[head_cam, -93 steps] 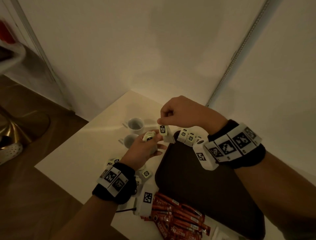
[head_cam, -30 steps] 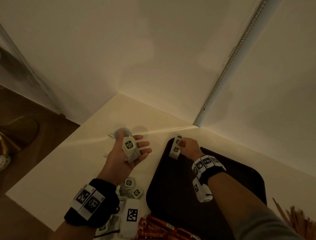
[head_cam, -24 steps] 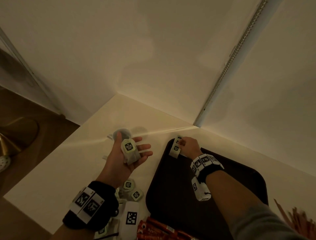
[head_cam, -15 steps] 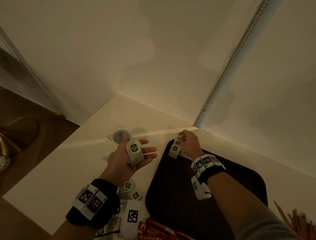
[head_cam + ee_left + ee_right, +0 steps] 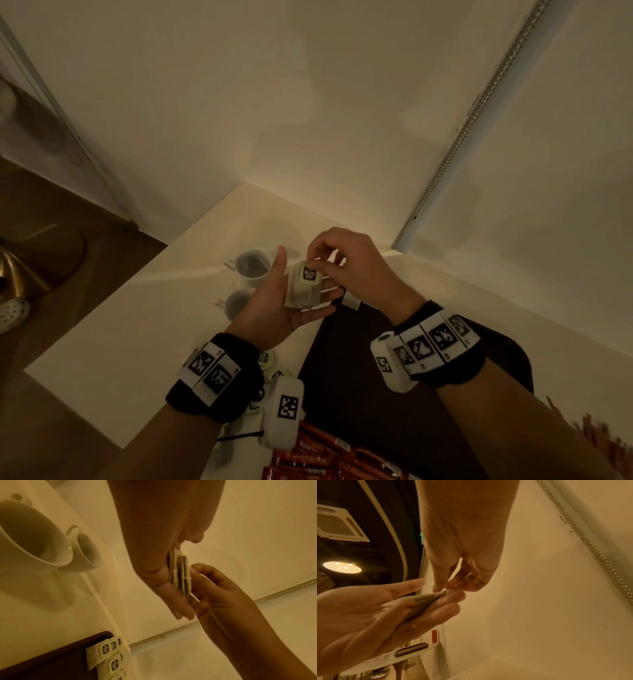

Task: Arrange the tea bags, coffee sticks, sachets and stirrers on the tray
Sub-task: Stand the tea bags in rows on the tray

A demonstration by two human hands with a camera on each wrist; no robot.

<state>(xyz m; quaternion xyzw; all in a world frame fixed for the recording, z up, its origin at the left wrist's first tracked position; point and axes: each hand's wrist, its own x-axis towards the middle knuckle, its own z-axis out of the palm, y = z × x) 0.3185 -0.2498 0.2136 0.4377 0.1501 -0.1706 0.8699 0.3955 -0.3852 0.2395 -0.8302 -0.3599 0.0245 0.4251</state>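
A small stack of tea bags (image 5: 304, 286) (image 5: 180, 574) (image 5: 423, 601) lies on the flat fingers of my left hand (image 5: 291, 308), which is palm up with the thumb raised, just left of the dark brown tray (image 5: 342, 394). My right hand (image 5: 342, 267) hovers over it and pinches the top tea bag's tag (image 5: 309, 274) between thumb and fingertips. A row of tea bags (image 5: 109, 655) lies in the tray's far left corner (image 5: 51, 662). The head view hides most of that row behind my hands.
Two white cups (image 5: 253, 265) (image 5: 238, 303) stand on the pale table left of my hands. Loose tea bags (image 5: 270, 363) lie under my left wrist. Red coffee sticks (image 5: 325, 455) lie at the tray's near edge, wooden stirrers (image 5: 599, 435) at the far right. Walls close the corner behind.
My right hand has left the row of tea bags in the tray's corner and come across to the stack in my left hand. The left hand has shifted slightly toward the tray.
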